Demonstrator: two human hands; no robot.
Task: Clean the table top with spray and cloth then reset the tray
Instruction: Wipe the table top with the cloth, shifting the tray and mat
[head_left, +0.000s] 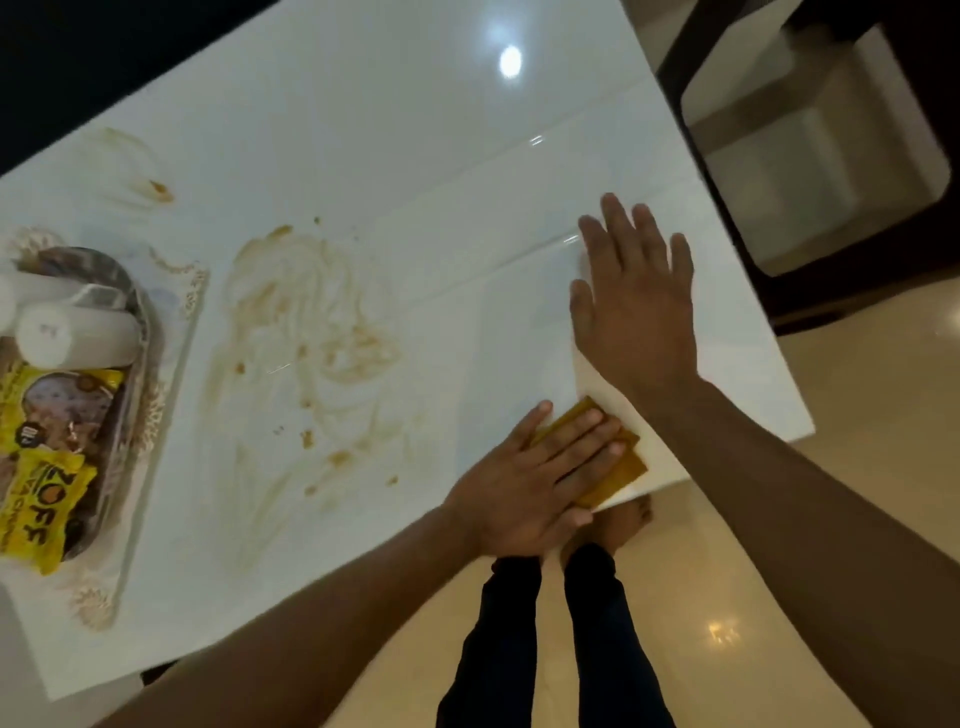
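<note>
Stains (306, 343) of brown smear cover the middle of the white worktop (415, 130), with a smaller one (156, 189) farther off toward the left. Your left hand (540, 478) lies flat, fingers stretched out, pressing a folded mustard-yellow cloth (621, 470) onto the worktop right at its near edge. Your right hand (636, 306) is open too, palm down and fingers spread, on the clean stretch just beyond the cloth; it grips nothing. At the far left the tray (171, 364), white with a patterned rim, sits on the worktop, well apart from both hands. It carries two white cylindrical containers (78, 338) lying on their sides and yellow snack packets (41, 509). Your bare feet (618, 525) show below the worktop edge on the pale floor (727, 597).
</note>
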